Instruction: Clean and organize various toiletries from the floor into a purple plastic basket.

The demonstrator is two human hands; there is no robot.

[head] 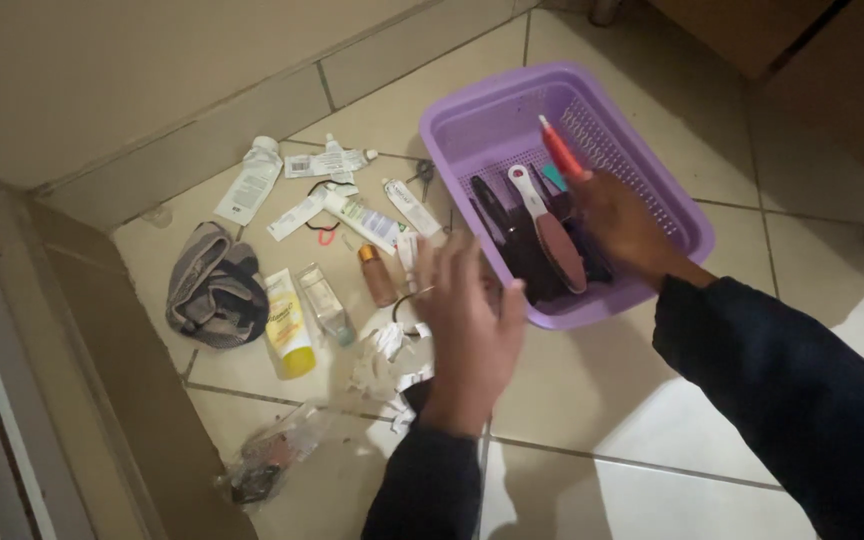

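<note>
Head view, going L to R. Far L on the tiled floor (592,390), at about 9 o'clock from the left hand, lies a crumpled grey cloth (215,285). Next to it a yellow tube (287,325), long axis running roughly 12 to 6, cap end toward 6. Beside that a small clear bottle (324,300) and a small brown bottle (376,275). Above them, toward 12, several white tubes (252,180) lie scattered near the wall, pointing in mixed directions. A clear plastic bag (272,455) sits at about 7 o'clock, and torn white paper scraps (387,365) lie just L of the wrist.

Left hand (472,320) hovers open over the floor, fingers spread apart and pointing toward 12, gripping nothing; slightly blurred.

Right hand (622,225) is inside the purple plastic basket (672,200), at approx 2 o'clock from the left hand. Its fingers are clamped on a red pen-like stick (560,150), long axis running approx 11 to 5, white tip up toward 11. In the basket, just L of that hand, a foot file w/ white handle (547,225) lies on dark items, its handle end toward 11.
</note>
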